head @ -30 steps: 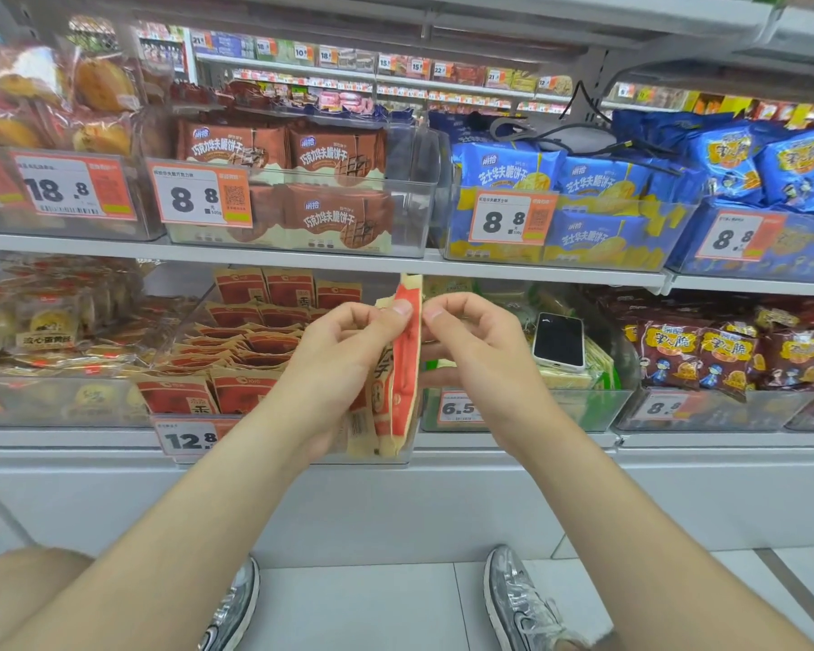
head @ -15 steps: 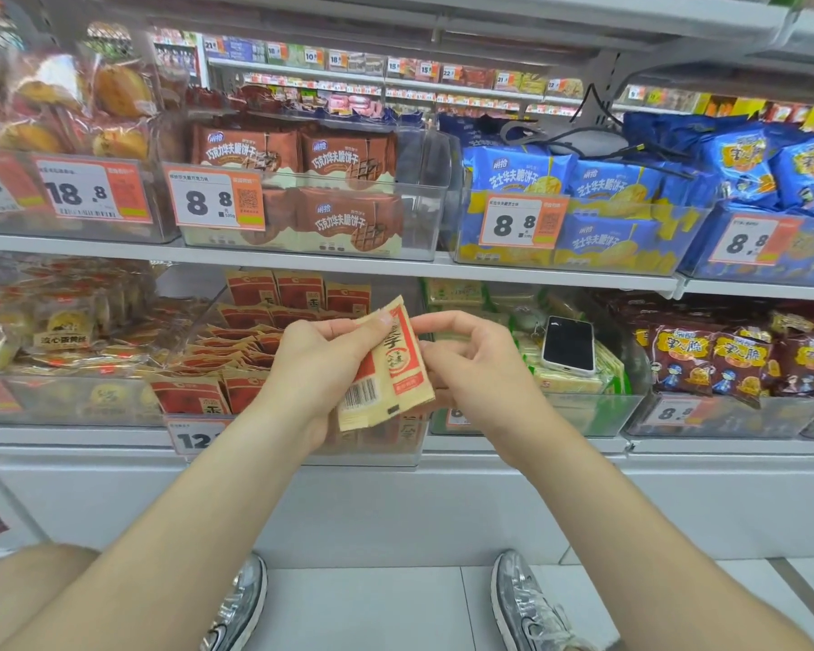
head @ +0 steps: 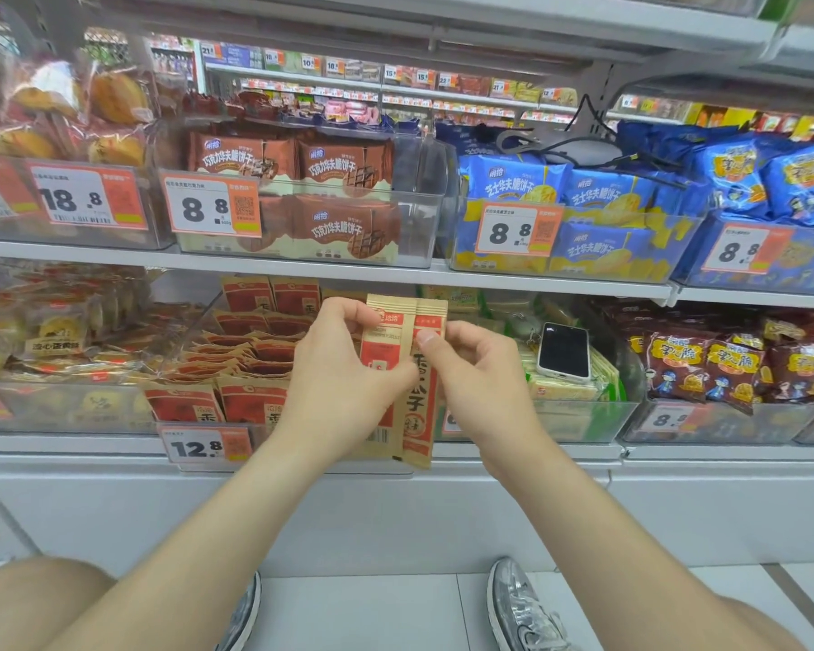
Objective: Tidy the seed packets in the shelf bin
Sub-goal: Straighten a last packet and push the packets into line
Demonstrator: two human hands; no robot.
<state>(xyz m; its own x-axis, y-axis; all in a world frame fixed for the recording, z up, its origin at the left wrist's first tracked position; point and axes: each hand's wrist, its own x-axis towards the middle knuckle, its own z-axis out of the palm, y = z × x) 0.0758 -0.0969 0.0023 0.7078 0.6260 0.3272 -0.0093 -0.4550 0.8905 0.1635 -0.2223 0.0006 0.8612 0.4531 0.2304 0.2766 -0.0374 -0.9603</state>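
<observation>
Seed packets point(head: 403, 354): two flat, narrow pouches of matt tan film with red panels, held upright side by side with their edges overlapping, just in front of the bin on the lower shelf. One shows its printed back with a barcode near the foot. The other shows its face, with large dark characters.
Left hand point(head: 341, 375): fingers and thumb curled round the left pouch, pinching it near the top.
Right hand point(head: 482, 382): thumb flat on the face of the right pouch, fingers curled in behind it.
Bin point(head: 186, 340): clear hard plastic with a curved side wall, standing directly behind the hands.
Stacked packets point(head: 255, 359): the same tan-and-red pouches, overlapped like roof tiles in the middle, with some standing upright at the front and back.
Price tag point(head: 205, 446): white and orange card on the bin's front, reading 12.8.
Phone point(head: 563, 352): glossy dark slab with a pale rim and rounded corners, lying flat on green and cream packs in the next bin to the right.
Upper shelf point(head: 536, 280): pale grey metal ledge carrying more clear bins.
Brown wafer packs point(head: 344, 227): pillow-shaped, smooth film with a waffle-grid picture.
Blue packs point(head: 597, 195): shiny blue-and-yellow film, puffy.
Shoes point(head: 520, 603): silvery, crinkled sheen, laced, on pale floor tiles.
</observation>
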